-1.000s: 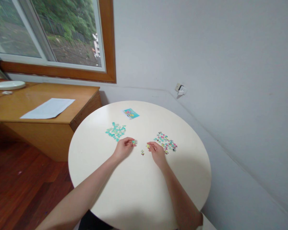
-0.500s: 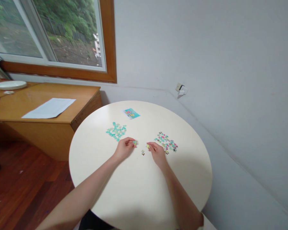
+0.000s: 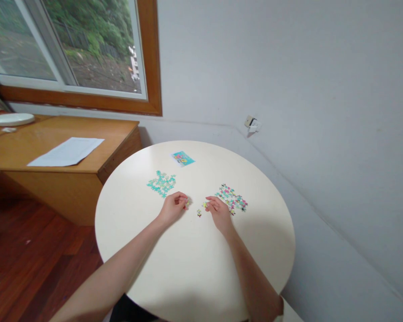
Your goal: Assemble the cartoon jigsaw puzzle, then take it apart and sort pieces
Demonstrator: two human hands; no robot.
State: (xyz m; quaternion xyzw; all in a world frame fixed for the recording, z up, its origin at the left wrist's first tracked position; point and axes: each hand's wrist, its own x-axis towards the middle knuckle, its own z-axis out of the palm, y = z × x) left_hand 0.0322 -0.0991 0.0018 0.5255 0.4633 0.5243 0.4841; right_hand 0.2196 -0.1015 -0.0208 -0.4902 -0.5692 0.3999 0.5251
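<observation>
Over the middle of a round white table [image 3: 184,264], my left hand [image 3: 175,207] pinches a small jigsaw piece [image 3: 188,202] between thumb and fingertips. Across from it, my right hand [image 3: 219,212] is closed on a yellowish jigsaw piece [image 3: 204,205]. On the tabletop between the hands lies a small joined or touching bit of puzzle [image 3: 199,213]. Beyond my left hand spreads a group of turquoise puzzle pieces [image 3: 161,184]. Mixed pink, green and dark puzzle pieces [image 3: 233,199] lie beside my right hand, which partly covers their near edge.
A colourful picture card [image 3: 183,158] lies at the table's far side. To the left, a wooden desk [image 3: 117,147] carries a paper sheet [image 3: 67,152] and a white plate [image 3: 10,119]. The wall, with a socket and plug [image 3: 253,124], borders the table's right and back.
The piece in my left hand has turned, so less of its turquoise face shows. My right fingers have shifted a little around their piece. The view has moved slightly.
</observation>
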